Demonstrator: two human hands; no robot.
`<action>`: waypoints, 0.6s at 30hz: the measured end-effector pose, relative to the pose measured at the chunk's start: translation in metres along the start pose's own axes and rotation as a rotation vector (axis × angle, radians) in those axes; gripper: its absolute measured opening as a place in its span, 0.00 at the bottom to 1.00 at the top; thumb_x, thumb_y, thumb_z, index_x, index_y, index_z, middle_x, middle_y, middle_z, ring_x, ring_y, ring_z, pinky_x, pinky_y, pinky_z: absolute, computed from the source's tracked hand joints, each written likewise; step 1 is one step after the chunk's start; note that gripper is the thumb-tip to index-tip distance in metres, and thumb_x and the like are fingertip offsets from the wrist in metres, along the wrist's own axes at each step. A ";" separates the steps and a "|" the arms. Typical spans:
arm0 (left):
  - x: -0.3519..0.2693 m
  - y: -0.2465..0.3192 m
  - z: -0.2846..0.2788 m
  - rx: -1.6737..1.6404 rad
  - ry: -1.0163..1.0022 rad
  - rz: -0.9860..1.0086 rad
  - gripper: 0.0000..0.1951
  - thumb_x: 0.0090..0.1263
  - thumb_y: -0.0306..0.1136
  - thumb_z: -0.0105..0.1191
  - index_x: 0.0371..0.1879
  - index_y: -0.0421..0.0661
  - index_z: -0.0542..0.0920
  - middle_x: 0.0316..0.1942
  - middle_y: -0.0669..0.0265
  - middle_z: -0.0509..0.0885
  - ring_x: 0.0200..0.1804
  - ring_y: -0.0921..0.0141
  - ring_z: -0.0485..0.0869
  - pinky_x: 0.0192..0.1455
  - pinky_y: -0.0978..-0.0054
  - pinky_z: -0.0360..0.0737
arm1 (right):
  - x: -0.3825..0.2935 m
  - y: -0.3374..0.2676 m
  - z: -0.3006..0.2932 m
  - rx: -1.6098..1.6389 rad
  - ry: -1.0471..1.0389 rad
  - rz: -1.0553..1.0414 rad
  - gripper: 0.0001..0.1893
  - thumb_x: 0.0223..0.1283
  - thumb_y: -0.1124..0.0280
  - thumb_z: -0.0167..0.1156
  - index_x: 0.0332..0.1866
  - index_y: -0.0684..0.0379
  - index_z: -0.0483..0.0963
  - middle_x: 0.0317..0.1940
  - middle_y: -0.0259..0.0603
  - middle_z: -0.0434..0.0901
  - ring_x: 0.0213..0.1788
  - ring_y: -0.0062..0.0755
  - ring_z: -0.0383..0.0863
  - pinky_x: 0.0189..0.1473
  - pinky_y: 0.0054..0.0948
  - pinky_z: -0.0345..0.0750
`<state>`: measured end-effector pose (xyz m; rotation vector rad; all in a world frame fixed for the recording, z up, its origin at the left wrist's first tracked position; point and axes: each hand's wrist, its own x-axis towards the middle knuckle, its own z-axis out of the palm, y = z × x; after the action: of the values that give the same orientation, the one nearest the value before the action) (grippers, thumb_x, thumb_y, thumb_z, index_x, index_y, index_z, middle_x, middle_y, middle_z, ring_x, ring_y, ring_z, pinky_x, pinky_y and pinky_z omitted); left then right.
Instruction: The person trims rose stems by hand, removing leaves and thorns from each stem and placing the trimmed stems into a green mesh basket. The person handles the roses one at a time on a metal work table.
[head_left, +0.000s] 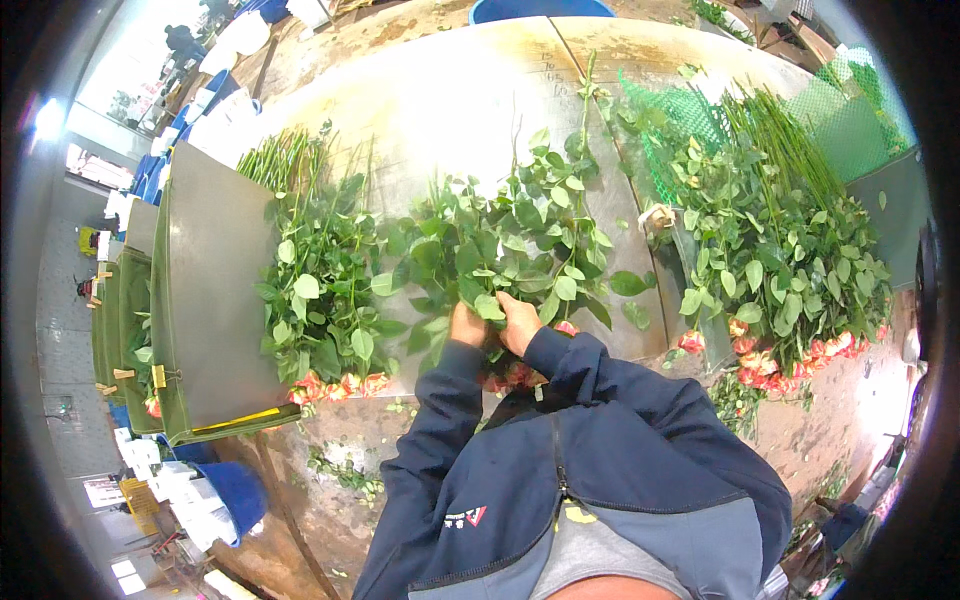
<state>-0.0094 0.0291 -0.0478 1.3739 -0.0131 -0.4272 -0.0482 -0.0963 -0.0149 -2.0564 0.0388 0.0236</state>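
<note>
Both hands are close together at the near edge of a metal table, low among leafy rose stems. My left hand is partly covered by leaves, so its fingers are hidden. Thumb uppermost, my right hand curls around the stems just above the flower heads. Orange-pink rose blooms show below the hands, partly hidden by the sleeves. A bundle of roses lies to the left, blooms toward me. On the right lies a bigger pile of roses, with one bloom apart from the rest.
An upright grey panel with green cloth stands at the left. Green plastic netting lies at the back right. A blue bucket is at lower left, and another blue tub beyond the far edge. Fallen leaves litter the floor.
</note>
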 end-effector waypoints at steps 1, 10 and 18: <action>0.005 -0.007 -0.004 -0.069 0.007 -0.015 0.13 0.65 0.25 0.46 0.48 0.39 0.74 0.44 0.63 0.79 0.44 0.70 0.77 0.47 0.71 0.74 | 0.001 0.006 0.005 0.023 0.002 -0.002 0.18 0.44 0.79 0.55 0.45 0.61 0.69 0.34 0.57 0.77 0.41 0.58 0.76 0.40 0.41 0.74; 0.060 -0.102 -0.093 -0.210 0.009 -0.077 0.18 0.65 0.26 0.47 0.55 0.42 0.70 0.52 0.59 0.75 0.51 0.68 0.76 0.52 0.72 0.76 | 0.004 0.020 -0.006 1.210 -0.142 0.448 0.16 0.52 0.76 0.58 0.47 0.62 0.70 0.41 0.46 0.78 0.43 0.45 0.78 0.46 0.37 0.74; 0.016 0.013 -0.037 0.249 -0.088 0.342 0.18 0.68 0.33 0.48 0.54 0.39 0.67 0.37 0.62 0.79 0.32 0.73 0.78 0.33 0.76 0.78 | 0.004 -0.006 -0.069 0.954 -0.090 0.317 0.22 0.50 0.79 0.57 0.53 0.68 0.65 0.37 0.48 0.78 0.34 0.35 0.80 0.42 0.29 0.76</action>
<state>0.0181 0.0610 -0.0473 1.5608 -0.3796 -0.2017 -0.0444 -0.1547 0.0224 -1.0789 0.2672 0.2462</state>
